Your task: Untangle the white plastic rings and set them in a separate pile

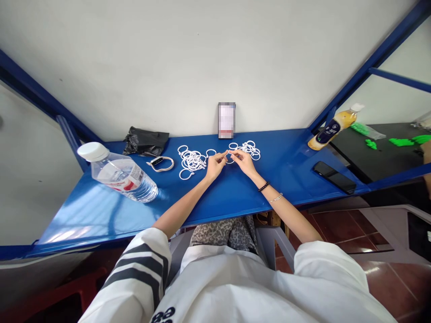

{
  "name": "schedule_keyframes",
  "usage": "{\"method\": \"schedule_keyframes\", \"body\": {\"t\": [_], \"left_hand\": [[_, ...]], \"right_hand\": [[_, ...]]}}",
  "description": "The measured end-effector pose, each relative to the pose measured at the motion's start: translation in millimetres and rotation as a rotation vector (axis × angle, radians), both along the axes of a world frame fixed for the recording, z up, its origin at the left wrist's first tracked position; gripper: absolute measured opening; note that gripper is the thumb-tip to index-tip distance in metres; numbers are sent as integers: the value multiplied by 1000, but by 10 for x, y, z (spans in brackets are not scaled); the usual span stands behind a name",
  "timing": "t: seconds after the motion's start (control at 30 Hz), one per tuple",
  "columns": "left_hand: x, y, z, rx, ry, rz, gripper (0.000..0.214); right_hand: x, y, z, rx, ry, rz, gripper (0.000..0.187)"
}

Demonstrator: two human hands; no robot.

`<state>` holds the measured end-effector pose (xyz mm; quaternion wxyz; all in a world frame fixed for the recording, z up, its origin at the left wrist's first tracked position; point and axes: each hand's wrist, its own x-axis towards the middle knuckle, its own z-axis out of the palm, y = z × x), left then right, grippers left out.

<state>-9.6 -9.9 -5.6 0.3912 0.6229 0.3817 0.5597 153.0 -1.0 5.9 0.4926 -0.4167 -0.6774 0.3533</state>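
Note:
My left hand (215,163) and my right hand (243,161) meet over the blue table (101,211), fingertips pinched together on one small white plastic ring (230,157). A heap of white rings (191,161) lies just left of my left hand. A smaller heap of white rings (248,148) lies just beyond my right hand. My right wrist wears a dark bead bracelet and a thin bangle.
A clear water bottle (121,174) stands at the left, a white smartwatch (160,163) and black plastic bag (145,141) behind it. A phone (226,120) leans on the wall. A yellow drink bottle (333,126) and black phone (334,176) lie at the right.

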Motion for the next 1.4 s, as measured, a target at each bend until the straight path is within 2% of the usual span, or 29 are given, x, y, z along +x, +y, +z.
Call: {"method": "schedule_keyframes", "body": {"t": [0.37,0.67,0.83,1.1,1.4], "left_hand": [[45,48,-43,-39,-31,16,39],[52,32,-24,-83,-36,-5,32],[58,15,4,-110,-25,19,32],[96,-25,42,-73,55,59,47],[87,-16,25,-54,125,53,44]], "right_hand": [[-58,-22,57,-57,109,-49,30],[-55,-28,86,-138,146,2,39],[-72,-12,55,-95,106,23,40],[-55,-8,65,-13,48,-80,34],[-20,-3,72,38,30,-112,30]]}}
